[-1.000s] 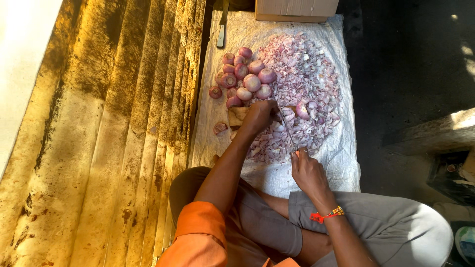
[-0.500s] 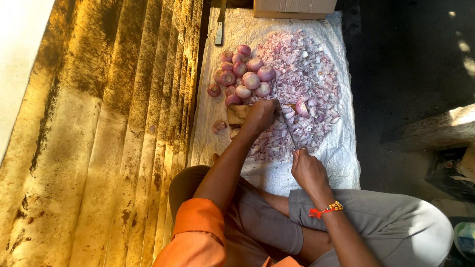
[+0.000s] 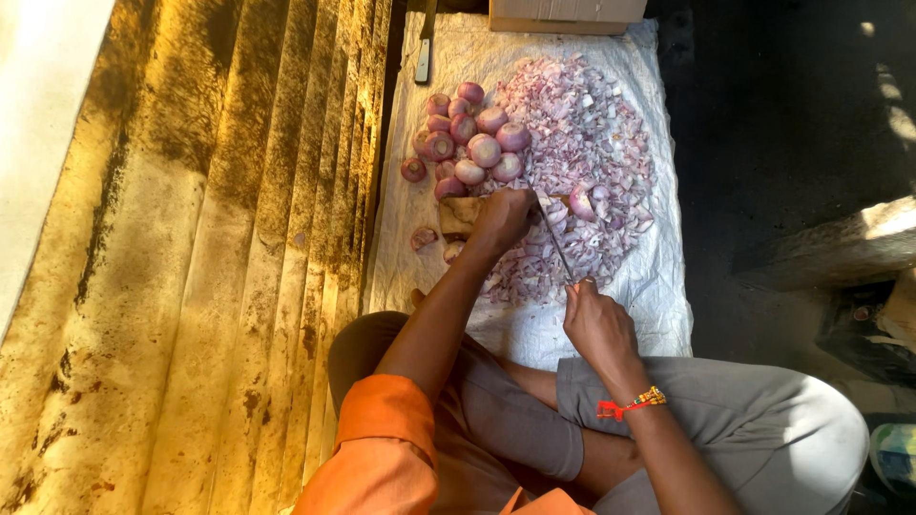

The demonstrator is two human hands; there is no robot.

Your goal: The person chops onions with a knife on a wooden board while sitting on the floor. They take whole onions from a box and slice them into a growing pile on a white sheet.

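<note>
White sack cloth [image 3: 658, 286] holds everything. Right hand [image 3: 599, 329] grip closed round knife [image 3: 553, 243]; left hand [image 3: 501, 217] pressed on wooden block [image 3: 458, 215], hold unclear. Peeled onions [image 3: 472, 143] just beyond, chopped pile [image 3: 592, 153] right. Bare cloth near edge.

Cardboard box [image 3: 567, 13] cut off at top edge, onion under left hand [image 3: 503, 216] hidden

orange sleeve [image 3: 386, 429] | grey trousers [image 3: 754, 429] | wrist thread [image 3: 630, 405] (red-orange, possibly beaded)
</note>
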